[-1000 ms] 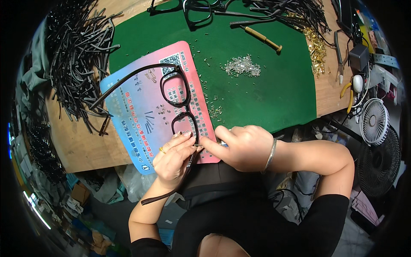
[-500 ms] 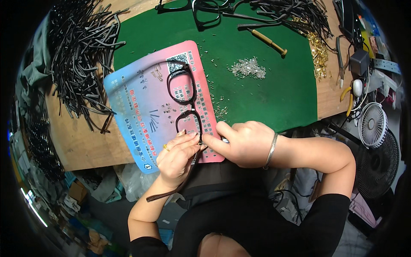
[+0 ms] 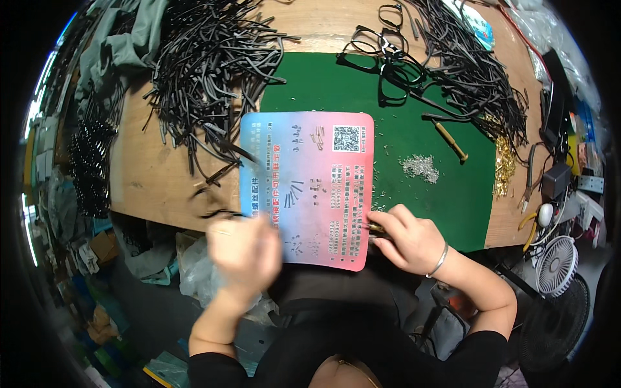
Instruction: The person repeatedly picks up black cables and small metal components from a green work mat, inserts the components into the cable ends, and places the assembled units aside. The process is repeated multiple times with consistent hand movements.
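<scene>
My left hand (image 3: 244,255), smeared by motion, is over the left edge of a pink and blue printed card (image 3: 304,252). It is closed on a pair of dark eyeglasses (image 3: 223,213), also blurred; how far the temples are unfolded I cannot tell. At the card's right edge my right hand (image 3: 414,242) has its fingers curled round a slim brass-coloured tool (image 3: 375,226), which looks like a screwdriver, mostly hidden. On the card lie small groups of screws and pins (image 3: 294,194).
Heaped dark temple arms (image 3: 207,84) lie at the left, with another pile (image 3: 479,84) at far right. Black eyeglass frames (image 3: 391,64), a brass screwdriver (image 3: 451,141) and tiny silver screws (image 3: 420,168) rest on the green mat (image 3: 427,213). Gold parts (image 3: 504,168) and pliers (image 3: 530,229) sit beyond.
My left hand has carried the eyeglasses leftward off the middle of the card. My right hand has come away from them, still closed on its tool. The whole view has shifted.
</scene>
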The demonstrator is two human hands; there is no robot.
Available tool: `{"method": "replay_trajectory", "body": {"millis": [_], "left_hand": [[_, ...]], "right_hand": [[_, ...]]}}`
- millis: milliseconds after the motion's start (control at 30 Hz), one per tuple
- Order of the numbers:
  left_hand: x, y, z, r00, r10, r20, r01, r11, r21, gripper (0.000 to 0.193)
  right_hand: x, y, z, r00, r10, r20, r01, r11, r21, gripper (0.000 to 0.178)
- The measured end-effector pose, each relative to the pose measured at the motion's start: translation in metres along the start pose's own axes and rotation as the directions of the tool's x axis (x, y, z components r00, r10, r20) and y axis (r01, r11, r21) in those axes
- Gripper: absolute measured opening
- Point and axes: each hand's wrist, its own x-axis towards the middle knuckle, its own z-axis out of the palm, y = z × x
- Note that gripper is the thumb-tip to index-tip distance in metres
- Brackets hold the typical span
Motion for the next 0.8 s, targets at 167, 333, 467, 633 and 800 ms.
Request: {"method": "replay_trajectory", "body": {"millis": [167,333,467,633,800], "left_hand": [[-0.004,-0.103,-0.008,0.912,-0.391,0.122,0.333,0.882,0.334,0.016],[0.016,-0.102,-0.007,0.948,-0.312,0.068,0.269,0.896,0.354,0.021],[0.033,-0.078,0.012,0.964,-0.141,0.224,-0.007,0.833,0.554,0.013],[0.065,-0.069,0.001,0.987,-0.011,0.158,-0.054,0.913,0.405,0.005],[0.094,-0.035,-0.019,0.880,-0.456,0.132,0.474,0.831,-0.290,0.008]], "right_hand": [[0.004,0.002,0.002,1.000,-0.012,0.000,0.012,1.000,0.010,0.034],[-0.002,0.003,-0.001,1.000,-0.007,0.004,0.007,1.000,0.008,0.034],[-0.002,0.004,0.002,1.000,-0.005,-0.025,0.005,1.000,-0.025,0.031],[-0.010,0.012,0.000,0.999,-0.002,-0.047,0.005,0.998,0.069,0.029],[-0.025,0.028,-0.018,0.987,0.157,-0.031,-0.138,0.930,0.340,0.027]]}}
